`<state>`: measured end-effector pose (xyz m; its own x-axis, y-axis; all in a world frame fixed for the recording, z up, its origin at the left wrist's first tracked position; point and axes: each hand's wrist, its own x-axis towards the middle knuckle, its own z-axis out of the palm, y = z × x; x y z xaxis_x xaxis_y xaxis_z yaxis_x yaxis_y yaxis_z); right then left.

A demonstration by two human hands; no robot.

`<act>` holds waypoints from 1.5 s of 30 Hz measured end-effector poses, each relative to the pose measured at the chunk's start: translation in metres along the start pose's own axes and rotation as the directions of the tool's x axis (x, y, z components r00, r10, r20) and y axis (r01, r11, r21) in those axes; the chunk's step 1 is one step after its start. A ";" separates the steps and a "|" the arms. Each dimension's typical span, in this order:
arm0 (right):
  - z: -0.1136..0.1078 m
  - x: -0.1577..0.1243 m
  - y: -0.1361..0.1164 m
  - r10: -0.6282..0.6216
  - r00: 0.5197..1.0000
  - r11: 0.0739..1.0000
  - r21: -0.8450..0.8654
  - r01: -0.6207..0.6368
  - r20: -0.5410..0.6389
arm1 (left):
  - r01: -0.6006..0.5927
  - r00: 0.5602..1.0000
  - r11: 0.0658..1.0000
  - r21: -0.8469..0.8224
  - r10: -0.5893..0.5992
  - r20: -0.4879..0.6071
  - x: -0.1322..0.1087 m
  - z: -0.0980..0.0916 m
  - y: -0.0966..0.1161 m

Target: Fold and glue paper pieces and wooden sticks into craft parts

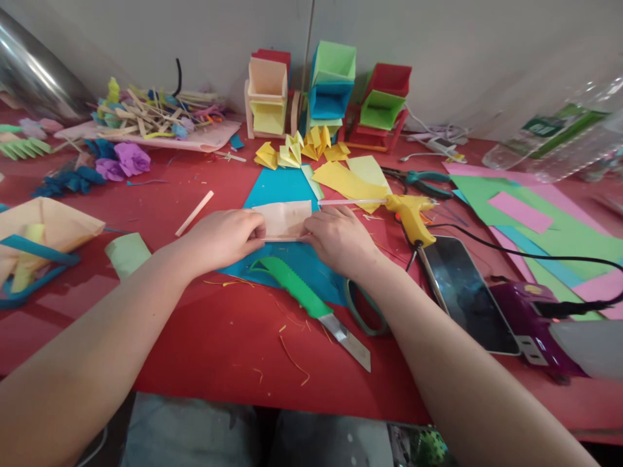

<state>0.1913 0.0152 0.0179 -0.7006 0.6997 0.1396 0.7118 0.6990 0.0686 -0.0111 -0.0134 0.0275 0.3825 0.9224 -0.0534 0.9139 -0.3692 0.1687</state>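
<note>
A strip of pale peach paper (283, 219) lies over a blue paper sheet (311, 263) on the red table. My left hand (228, 237) pinches its left end, and my right hand (338, 239) pinches the right end. Along its near edge the paper looks folded. Just below my hands rests a green-handled utility knife (304, 298), blade pointing to the lower right. Scissors (367, 308) lie partly under my right forearm. A yellow glue gun (411, 217), a clear glue stick in its back end, sits right of my right hand.
Three small stands of coloured paper boxes (331, 100) stand against the wall. Folded yellow papers (316, 143) lie before them. A phone (467, 292), a purple power strip (530, 324), pliers (423, 181) and coloured sheets (549, 214) occupy the right; paper flowers (124, 162) and wooden sticks (146, 113) the left.
</note>
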 end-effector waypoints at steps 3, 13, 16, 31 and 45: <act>-0.002 0.000 0.001 -0.009 1.000 0.999 0.032 0.009 0.003 | -0.048 0.999 0.998 -0.046 0.049 0.009 0.002 0.000 -0.004; -0.004 0.002 0.002 0.125 0.988 0.973 0.182 -0.140 0.088 | -0.009 0.999 0.999 -0.047 0.011 0.045 0.004 0.000 -0.007; -0.003 0.004 -0.002 0.217 0.971 0.961 0.150 -0.230 0.103 | 0.052 0.997 0.999 -0.002 -0.052 0.053 0.003 0.000 -0.004; 0.002 -0.003 0.014 -0.039 0.998 0.987 0.154 0.046 -0.047 | -0.078 0.997 0.997 0.024 0.078 -0.009 0.001 0.000 0.004; -0.001 -0.001 0.002 0.042 0.999 0.999 -0.001 -0.042 -0.010 | -0.053 0.999 0.999 -0.003 0.053 -0.010 0.002 0.000 0.001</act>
<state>0.1938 0.0154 0.0187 -0.6695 0.7271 0.1521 0.7407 0.6688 0.0636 -0.0098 -0.0122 0.0280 0.4287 0.9028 -0.0351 0.8921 -0.4168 0.1742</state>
